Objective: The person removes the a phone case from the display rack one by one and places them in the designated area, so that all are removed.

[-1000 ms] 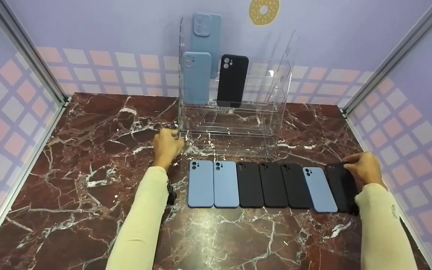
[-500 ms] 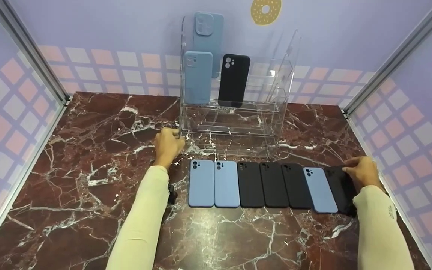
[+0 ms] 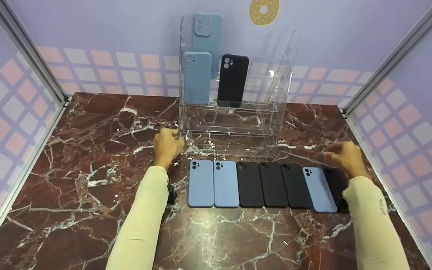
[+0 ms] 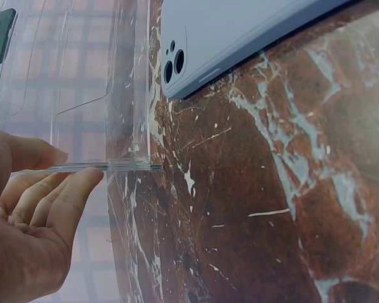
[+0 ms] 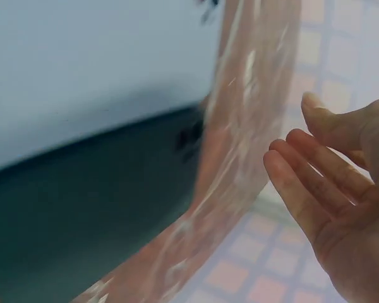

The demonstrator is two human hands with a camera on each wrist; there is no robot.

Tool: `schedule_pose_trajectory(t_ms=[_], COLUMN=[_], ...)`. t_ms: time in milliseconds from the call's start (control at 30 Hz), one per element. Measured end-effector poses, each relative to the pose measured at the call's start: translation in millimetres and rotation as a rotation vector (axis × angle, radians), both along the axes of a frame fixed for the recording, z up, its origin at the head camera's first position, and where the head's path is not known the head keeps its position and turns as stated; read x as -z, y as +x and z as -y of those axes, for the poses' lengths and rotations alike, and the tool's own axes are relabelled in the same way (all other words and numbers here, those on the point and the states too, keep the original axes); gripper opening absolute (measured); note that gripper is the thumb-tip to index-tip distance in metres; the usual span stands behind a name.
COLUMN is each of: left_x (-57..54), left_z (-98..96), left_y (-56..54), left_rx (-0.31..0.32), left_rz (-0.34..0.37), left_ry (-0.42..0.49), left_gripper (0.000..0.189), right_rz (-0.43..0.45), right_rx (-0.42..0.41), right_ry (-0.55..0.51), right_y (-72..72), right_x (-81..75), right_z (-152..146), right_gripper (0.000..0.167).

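Note:
My left hand (image 3: 168,146) pinches the lower left side panel of a clear acrylic display stand (image 3: 234,132); in the left wrist view the panel edge (image 4: 107,166) lies between thumb and fingers. My right hand (image 3: 347,159) is just beyond the far end of the rightmost black phone case (image 3: 336,180), its fingers extended and holding nothing in the right wrist view. Beside that case lies a blue phone case (image 3: 319,189). Farther left in the row are several black cases, among them one black case (image 3: 273,184), and two blue cases, the leftmost blue case (image 3: 201,183) nearest my left hand.
On the stand's tiers lean a light blue case (image 3: 197,78), a black case (image 3: 233,80) and a taller blue case (image 3: 212,28) behind. The brown marbled table (image 3: 216,240) is bounded by a back wall (image 3: 126,30) and two side walls with metal corner strips.
My right hand has let go of the rightmost black case and moved up and to the left. My left hand stays at the stand's side.

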State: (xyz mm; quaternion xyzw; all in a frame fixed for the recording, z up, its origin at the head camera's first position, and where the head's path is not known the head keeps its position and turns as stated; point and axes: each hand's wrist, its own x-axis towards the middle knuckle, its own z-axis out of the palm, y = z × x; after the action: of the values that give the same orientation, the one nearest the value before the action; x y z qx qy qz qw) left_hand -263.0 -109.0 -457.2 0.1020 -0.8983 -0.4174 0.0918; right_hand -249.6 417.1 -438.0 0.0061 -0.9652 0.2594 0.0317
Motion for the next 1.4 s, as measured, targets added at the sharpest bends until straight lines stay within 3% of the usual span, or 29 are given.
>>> schedule_pose_trajectory(t_ms=[100,200,500,733,900,1100,1267,1400], left_x=[0.6,0.7,-1.3,-0.8,0.1,2.5,2.1,0.2], left_z=[0.1,0.0,-0.1,0.2,-0.1,-0.9,-1.9,-3.0], left_y=[0.1,0.2,0.3,0.0,0.6,1.8,3.4,5.5], left_rx=[-0.004,-0.007,-0.003,-0.002,-0.007,0.000,0.022,0.054], left_rz=[-0.001,0.002,0.003,0.000,0.002,-0.003,-0.027,-0.052], left_ry=[-0.016,-0.009,0.017,0.017,0.010,-0.008,-0.040,-0.115], left_gripper=[0.031,0.034,0.034,0.035,0.036,0.016,0.010,0.017], right_rz=[-0.060,-0.059,0.071,0.124,0.130,0.051,-0.036,-0.040], right_rx=[-0.044,-0.088,-0.166,-0.147,-0.086,-0.025,0.034,0.059], right_ry=[0.025,-0.005,-0.191,-0.255,-0.276,-0.241,-0.113,-0.077], right_y=[-6.1,-9.8,-15.1,-20.2,-26.9,-32.6,-34.0,-33.4], right_x=[-4.3,-6.2,1.4,7.9,11.9,19.8,20.3,19.3], right_z=[19,37,91,130,147,157,164,164], right_gripper=[0.030,0.036,0.061,0.077,0.065,0.023,0.021,0.022])
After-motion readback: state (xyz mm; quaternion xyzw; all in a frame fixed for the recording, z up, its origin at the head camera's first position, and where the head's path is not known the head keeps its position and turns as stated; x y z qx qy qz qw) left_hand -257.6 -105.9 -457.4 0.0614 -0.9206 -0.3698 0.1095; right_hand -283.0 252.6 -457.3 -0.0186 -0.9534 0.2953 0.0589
